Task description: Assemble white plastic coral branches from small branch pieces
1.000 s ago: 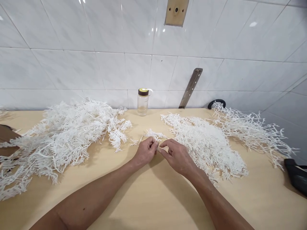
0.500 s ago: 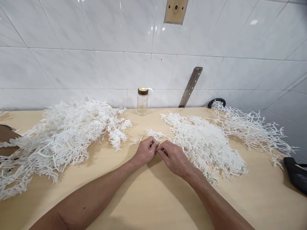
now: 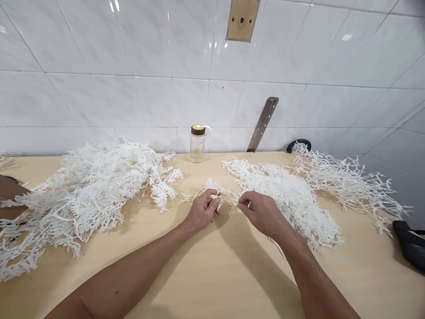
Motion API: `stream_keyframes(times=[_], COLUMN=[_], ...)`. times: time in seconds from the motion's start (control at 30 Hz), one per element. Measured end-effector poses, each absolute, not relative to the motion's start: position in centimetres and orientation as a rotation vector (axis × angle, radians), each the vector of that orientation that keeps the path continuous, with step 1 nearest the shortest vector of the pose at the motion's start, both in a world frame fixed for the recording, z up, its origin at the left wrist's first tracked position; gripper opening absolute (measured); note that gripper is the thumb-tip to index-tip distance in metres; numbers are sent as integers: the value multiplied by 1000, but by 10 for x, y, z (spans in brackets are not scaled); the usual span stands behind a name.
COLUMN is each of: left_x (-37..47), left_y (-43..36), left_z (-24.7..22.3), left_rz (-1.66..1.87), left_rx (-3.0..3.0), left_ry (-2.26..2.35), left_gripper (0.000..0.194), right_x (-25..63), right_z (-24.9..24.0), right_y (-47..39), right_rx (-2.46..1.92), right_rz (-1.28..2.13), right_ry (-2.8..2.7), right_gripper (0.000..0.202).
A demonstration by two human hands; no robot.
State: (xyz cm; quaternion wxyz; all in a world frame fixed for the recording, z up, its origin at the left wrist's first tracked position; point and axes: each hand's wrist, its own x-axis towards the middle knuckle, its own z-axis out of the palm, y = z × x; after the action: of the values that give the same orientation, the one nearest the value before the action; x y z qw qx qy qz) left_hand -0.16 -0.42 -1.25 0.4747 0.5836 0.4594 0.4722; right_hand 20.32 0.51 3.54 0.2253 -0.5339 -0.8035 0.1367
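Note:
My left hand (image 3: 202, 210) is closed on a white, branching plastic strand (image 3: 214, 192), with part of it looping over the index finger. The rest of that strand lies behind the fingers on the table. To its right, my right hand (image 3: 262, 211) is closed in a pinch at the left edge of a dense heap of short white branched pieces (image 3: 288, 195). Whatever sits between those fingertips is too small to make out. A larger heap of white branched strands (image 3: 109, 181) spreads over the table's left side.
A clear bottle with a dark and yellow lid (image 3: 197, 144) stands by the tiled wall. Longer white branched strands (image 3: 345, 179) lie at the far right, near a black ring-shaped object (image 3: 299, 144) and another black object (image 3: 410, 243). A metal bracket (image 3: 263, 125) leans on the wall.
My right hand has moved right, away from my left hand, to the edge of the right heap. My left hand stays nearly in place, its fingers slightly looser. The view has tilted up slightly.

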Motion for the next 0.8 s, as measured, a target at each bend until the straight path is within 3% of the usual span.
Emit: stream_keyframes(times=[0.3, 0.8], left_x=[0, 0], left_y=[-6, -12], left_z=[-8, 2], left_rz=[1175, 1150], left_rx=[1367, 1357], left_ry=[1132, 1065], left_gripper=[41, 51], right_x=[245, 189], right_z=[31, 8], right_y=[20, 15], right_rx=[-1794, -1407], right_rz=[-85, 712], right_ry=[-1929, -1898], right_gripper=[17, 32])
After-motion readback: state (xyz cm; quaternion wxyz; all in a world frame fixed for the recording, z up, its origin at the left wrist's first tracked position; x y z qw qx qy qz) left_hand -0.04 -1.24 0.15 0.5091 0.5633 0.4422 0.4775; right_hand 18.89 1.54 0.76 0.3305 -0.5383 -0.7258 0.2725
